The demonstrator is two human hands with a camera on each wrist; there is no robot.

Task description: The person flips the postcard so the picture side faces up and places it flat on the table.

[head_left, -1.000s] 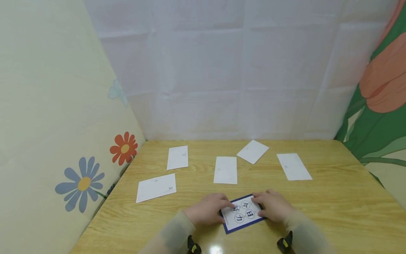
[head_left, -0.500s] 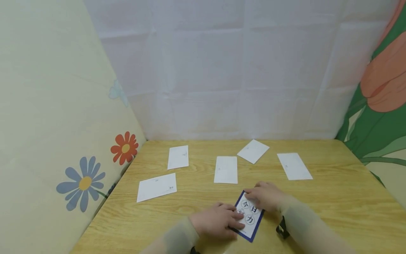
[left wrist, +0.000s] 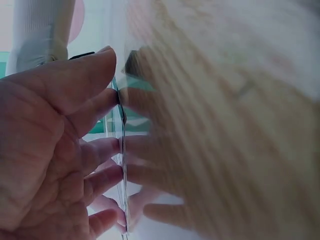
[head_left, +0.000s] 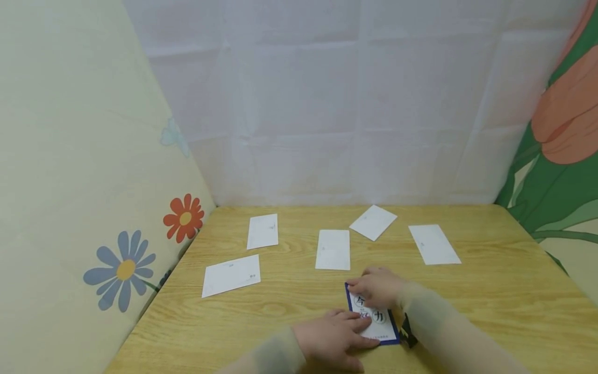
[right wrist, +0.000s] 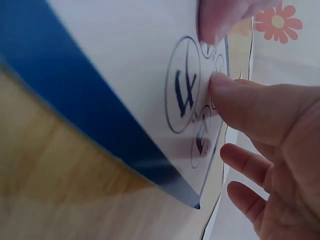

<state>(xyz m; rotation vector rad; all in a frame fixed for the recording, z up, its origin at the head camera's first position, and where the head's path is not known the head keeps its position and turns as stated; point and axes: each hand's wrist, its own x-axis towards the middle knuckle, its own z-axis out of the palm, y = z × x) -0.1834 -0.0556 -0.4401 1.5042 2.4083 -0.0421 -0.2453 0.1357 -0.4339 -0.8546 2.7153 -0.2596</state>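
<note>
Wood-grain counter [head_left: 495, 311] forms the work surface, backed by one creased white sheet [head_left: 299, 104]. One blue-bordered card [head_left: 379, 317], printed with circled black characters, lies on the near part of the counter, between and partly beneath two grips. Left grip [head_left: 336, 337]: fingers spread and extended over the card's lower left part, clamped on nothing. Right grip [head_left: 378, 288]: placed over the card's upper end, thumb [right wrist: 250, 107] touching the printed face, two fingers apart from the thumb beside the card's edge. One index finger is largely hidden; whether this grip pinches the card cannot be told. One black strap [head_left: 408, 332] shows just beside the card's lower right side.

Beyond the card, five white cards [head_left: 333, 250] lie flat: two at the left, one at centre, one set diagonally near its far right corner, one farther right. Outermost, two printed side panels: the left carries one blue flower [head_left: 125, 270] and one red flower [head_left: 184, 218], the right one coral tulip [head_left: 567, 119] with green leaves
</note>
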